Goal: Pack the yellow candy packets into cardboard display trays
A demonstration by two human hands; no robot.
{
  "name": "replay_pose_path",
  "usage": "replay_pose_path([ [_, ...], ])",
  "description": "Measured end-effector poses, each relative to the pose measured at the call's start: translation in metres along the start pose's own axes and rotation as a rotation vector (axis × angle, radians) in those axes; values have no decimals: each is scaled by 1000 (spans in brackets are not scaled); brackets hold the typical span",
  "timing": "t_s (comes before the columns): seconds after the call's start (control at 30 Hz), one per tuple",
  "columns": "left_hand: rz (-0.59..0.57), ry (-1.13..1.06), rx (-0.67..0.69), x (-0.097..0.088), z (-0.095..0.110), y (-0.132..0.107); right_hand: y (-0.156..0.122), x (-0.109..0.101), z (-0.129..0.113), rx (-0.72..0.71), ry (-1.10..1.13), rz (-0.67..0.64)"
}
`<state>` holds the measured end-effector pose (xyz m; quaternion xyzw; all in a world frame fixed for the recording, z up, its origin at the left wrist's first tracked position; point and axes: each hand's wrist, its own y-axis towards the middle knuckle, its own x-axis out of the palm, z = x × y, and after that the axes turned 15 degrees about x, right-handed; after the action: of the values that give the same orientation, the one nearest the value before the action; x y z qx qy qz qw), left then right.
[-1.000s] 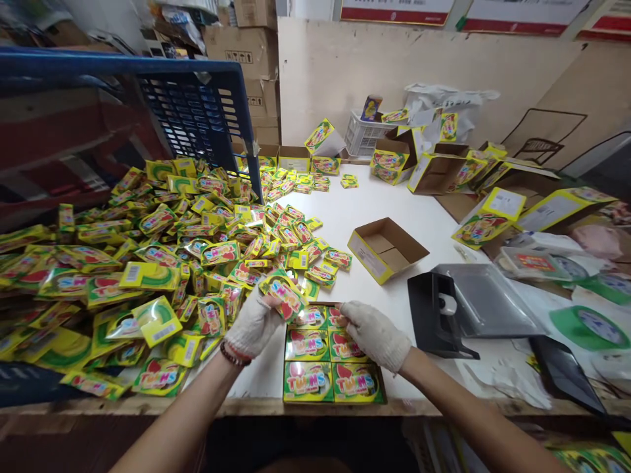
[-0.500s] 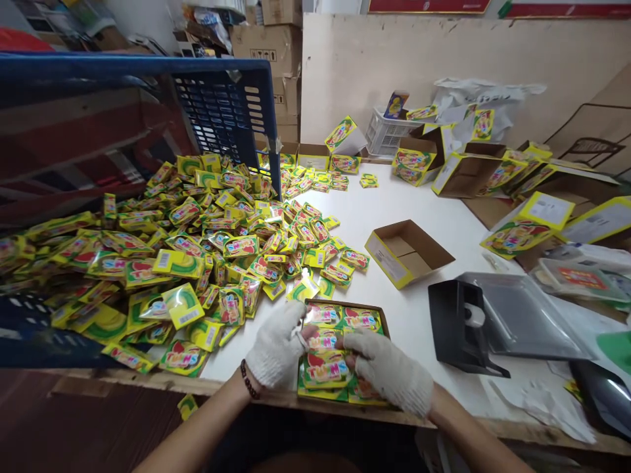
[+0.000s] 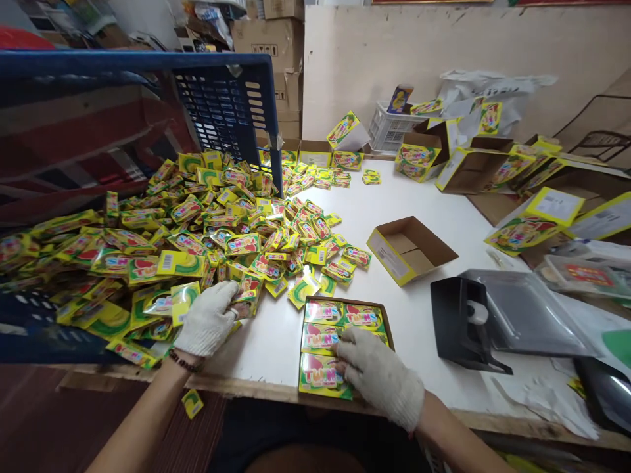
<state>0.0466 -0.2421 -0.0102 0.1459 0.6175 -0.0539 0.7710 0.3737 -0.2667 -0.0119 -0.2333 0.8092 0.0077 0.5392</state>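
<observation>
Both hands wear white knit gloves. My left hand (image 3: 207,319) reaches into the near edge of a big heap of yellow candy packets (image 3: 197,243) and its fingers curl onto one packet (image 3: 245,290) there. My right hand (image 3: 377,374) lies flat, fingers spread, on the packets packed in rows in a shallow cardboard box (image 3: 389,320) at the table's front edge. The packets in the box show the word TWINS.
A tilted blue plastic crate (image 3: 221,105) spills the heap onto the white table (image 3: 384,197). An empty open yellow box (image 3: 411,246) sits in the middle. A black tape dispenser (image 3: 458,322) and grey tray stand to the right. More yellow cartons crowd the far right.
My left hand left the box and swung left to the heap. My right hand stayed on the packets in the box, now pressing them flat. The camera tipped slightly.
</observation>
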Motion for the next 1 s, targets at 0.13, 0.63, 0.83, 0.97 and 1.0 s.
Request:
replay_pose_path([
  [0.13,234,-288,313,3,59,9,17,-9,-7,-132,347,328],
  [0.63,7,176,-314,46,-2,23,21,5,33,232,375,-19],
  [0.83,250,-19,-229,51,11,13,23,-4,16,152,-24,-45],
  [0.97,497,-675,-191,42,59,10,26,-9,8,92,-35,1],
  [1.0,501,-889,-208,41,75,11,26,-8,4,72,44,56],
])
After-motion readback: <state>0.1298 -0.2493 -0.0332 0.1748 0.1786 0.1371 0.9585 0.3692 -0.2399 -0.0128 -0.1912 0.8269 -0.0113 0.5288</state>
